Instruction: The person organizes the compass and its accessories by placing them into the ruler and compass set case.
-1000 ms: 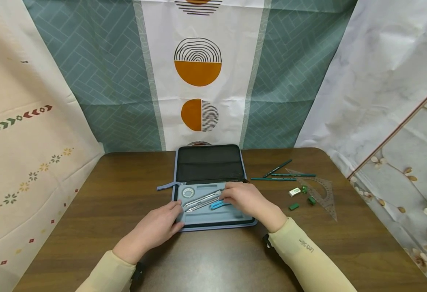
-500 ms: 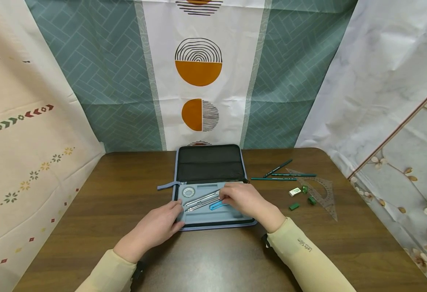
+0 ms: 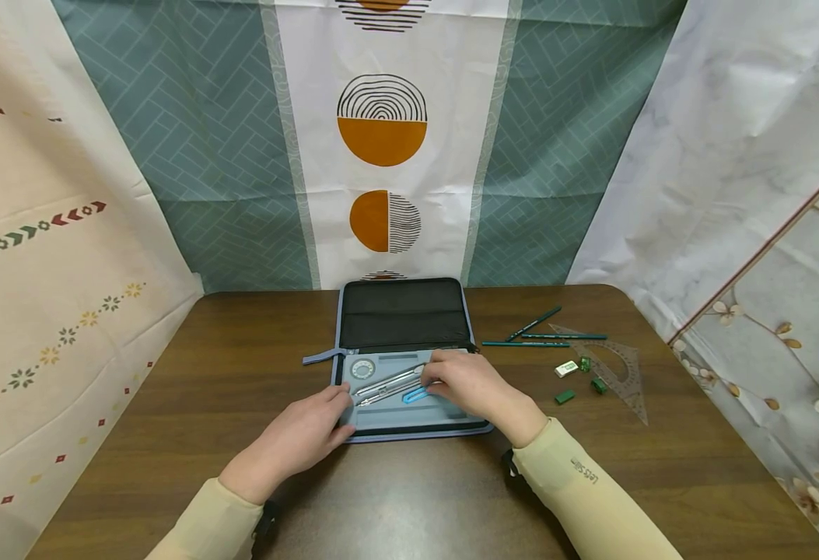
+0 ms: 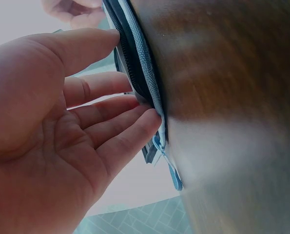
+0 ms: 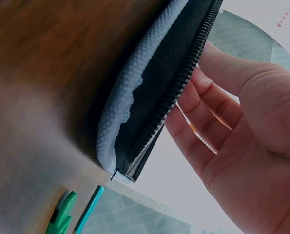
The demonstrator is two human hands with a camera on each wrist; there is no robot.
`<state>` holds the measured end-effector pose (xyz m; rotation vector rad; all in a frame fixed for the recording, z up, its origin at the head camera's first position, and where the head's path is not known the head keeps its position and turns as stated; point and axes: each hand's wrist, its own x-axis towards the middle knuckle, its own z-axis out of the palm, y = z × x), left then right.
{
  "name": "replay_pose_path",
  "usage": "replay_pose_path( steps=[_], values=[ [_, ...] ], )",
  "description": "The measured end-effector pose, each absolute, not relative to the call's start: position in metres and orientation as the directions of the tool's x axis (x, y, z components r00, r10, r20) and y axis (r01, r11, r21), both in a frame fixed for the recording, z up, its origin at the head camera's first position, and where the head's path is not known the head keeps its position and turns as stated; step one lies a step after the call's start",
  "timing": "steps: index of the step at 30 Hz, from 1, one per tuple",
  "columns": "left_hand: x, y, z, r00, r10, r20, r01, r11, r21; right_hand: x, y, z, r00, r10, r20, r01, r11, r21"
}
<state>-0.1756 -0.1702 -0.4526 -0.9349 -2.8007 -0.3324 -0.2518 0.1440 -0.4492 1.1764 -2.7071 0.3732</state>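
An open zip case lies on the table with a grey-blue moulded tray in its near half. A compass and another slim metal instrument lie slantwise in the tray, near a small round dial-like piece. My left hand rests its fingertips on the case's left edge, fingers relaxed; the left wrist view shows them against the zip. Over the tray, my right hand has its fingers curled down at a slim light-blue piece, apparently pinching its right end. Its fingertips are partly hidden.
To the right lie several dark green pencils, a clear set square, a white eraser and small green pieces. A zip-pull strap sticks out left of the case. Curtains hang behind the wooden table.
The light-blue piece has shifted slightly and shows less past my right fingertips. Both hands stay almost in place.
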Motion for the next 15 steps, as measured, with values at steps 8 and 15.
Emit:
replay_pose_path(
  steps=[8, 15],
  values=[
    [-0.1755, -0.1708, -0.453, -0.794, 0.566, 0.224, 0.603, 0.78, 0.165, -0.2518, 0.1436, -0.4481, -0.675, -0.695, 0.246, -0.736, 0.657, -0.164],
    [-0.1757, -0.1706, -0.4534, -0.791, 0.568, 0.226, 0.606, 0.78, 0.158, -0.252, 0.1438, -0.4483, -0.684, -0.692, 0.231, -0.729, 0.665, -0.165]
  ],
)
